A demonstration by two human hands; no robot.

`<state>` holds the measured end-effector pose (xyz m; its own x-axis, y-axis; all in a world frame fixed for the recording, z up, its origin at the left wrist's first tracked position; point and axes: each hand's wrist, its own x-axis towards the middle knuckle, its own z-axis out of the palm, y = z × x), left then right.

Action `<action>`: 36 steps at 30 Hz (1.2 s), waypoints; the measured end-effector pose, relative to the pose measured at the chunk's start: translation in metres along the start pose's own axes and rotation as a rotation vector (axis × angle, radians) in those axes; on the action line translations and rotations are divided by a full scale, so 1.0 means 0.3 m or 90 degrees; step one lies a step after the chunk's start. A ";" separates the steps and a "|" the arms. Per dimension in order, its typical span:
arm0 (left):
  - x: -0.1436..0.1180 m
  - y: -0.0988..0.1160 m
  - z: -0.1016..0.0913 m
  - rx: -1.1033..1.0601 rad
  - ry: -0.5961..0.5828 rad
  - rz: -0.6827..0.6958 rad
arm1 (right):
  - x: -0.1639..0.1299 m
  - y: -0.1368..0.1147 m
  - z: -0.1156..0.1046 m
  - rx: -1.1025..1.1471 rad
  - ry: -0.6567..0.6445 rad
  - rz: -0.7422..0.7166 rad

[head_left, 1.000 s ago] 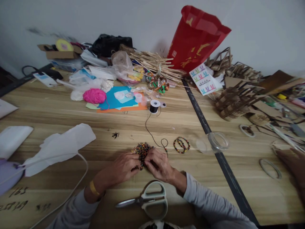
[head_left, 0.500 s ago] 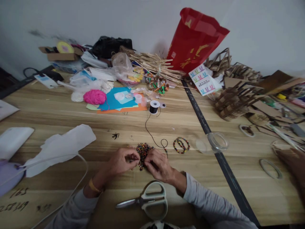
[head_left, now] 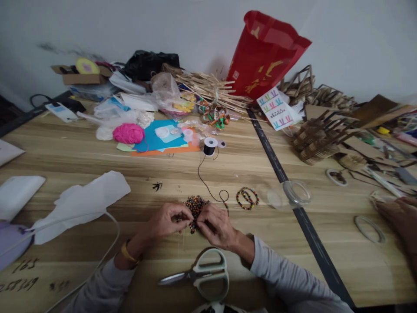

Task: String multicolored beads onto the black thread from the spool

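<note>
While the left hand (head_left: 169, 219) lay flat against the heap of beads (head_left: 195, 205) a second ago, it has since drawn back a little and now curls its fingertips into a pinch at the heap's left edge, though whether a bead sits between them is too small to tell. Left of the beads a crumpled white sheet (head_left: 84, 202) lies soft and flat on the wooden table (head_left: 247, 165). That heap of small, round, many-coloured beads sits between both hands, unmoved. Just right of it, the right hand (head_left: 216, 226) keeps its fingers bent down and closed at the heap's edge, where a thin black cord (head_left: 205, 182) runs up to a spool (head_left: 210, 145). Nearer the person than the beads lie pale-handled scissors (head_left: 203, 274). Right of the beads rest looped bead bracelets (head_left: 247, 198), then a clear plastic cup (head_left: 291, 194) tipped on its side, holding nothing visible.
</note>
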<state>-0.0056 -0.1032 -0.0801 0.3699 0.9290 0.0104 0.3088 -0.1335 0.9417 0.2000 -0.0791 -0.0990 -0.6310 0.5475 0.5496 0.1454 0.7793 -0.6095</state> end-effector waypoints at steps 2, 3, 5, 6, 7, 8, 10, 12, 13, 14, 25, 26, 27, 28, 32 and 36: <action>0.001 -0.007 0.002 -0.010 -0.001 0.008 | 0.000 0.001 0.000 0.002 -0.001 0.000; 0.003 -0.009 0.002 -0.015 0.000 0.010 | 0.000 0.001 0.000 0.004 -0.002 -0.001; 0.006 -0.012 0.000 -0.024 0.003 0.016 | 0.000 0.001 0.000 0.006 0.000 -0.001; 0.007 -0.012 -0.001 -0.028 0.004 0.021 | 0.001 0.000 0.000 0.007 0.001 -0.001; 0.009 -0.013 -0.002 -0.031 0.005 0.026 | 0.002 -0.001 0.000 0.007 0.004 -0.002; 0.010 -0.013 -0.003 -0.035 0.006 0.031 | 0.003 -0.002 0.000 0.007 0.005 -0.003; 0.010 -0.013 -0.004 -0.044 0.003 0.027 | 0.005 -0.003 -0.001 0.007 0.007 -0.006; 0.008 -0.012 -0.002 -0.060 0.003 -0.007 | 0.006 -0.005 -0.001 0.003 0.007 -0.003; 0.007 -0.010 0.000 -0.071 0.004 -0.033 | 0.006 -0.005 -0.002 0.000 0.006 -0.002; 0.005 -0.008 0.002 -0.084 0.006 -0.063 | 0.006 -0.005 -0.002 -0.001 0.004 0.000; 0.006 0.013 0.005 -0.135 0.008 -0.147 | 0.005 -0.003 -0.001 0.004 -0.003 0.003; 0.006 0.012 0.006 -0.137 0.008 -0.149 | 0.005 -0.003 -0.001 0.003 -0.004 0.002; 0.006 0.012 0.006 -0.140 0.008 -0.148 | 0.004 -0.003 -0.001 0.002 -0.005 0.001; 0.006 0.012 0.007 -0.143 0.010 -0.145 | 0.004 -0.002 -0.001 0.001 -0.005 -0.001; 0.007 0.009 0.009 -0.145 0.012 -0.135 | 0.002 0.000 0.000 0.001 -0.006 -0.003; 0.007 0.008 0.007 -0.134 0.009 -0.133 | 0.004 -0.002 -0.001 -0.001 -0.008 -0.003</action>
<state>-0.0020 -0.1024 -0.0784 0.3042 0.9339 -0.1877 0.1875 0.1345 0.9730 0.1994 -0.0788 -0.0979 -0.6409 0.5400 0.5456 0.1435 0.7825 -0.6058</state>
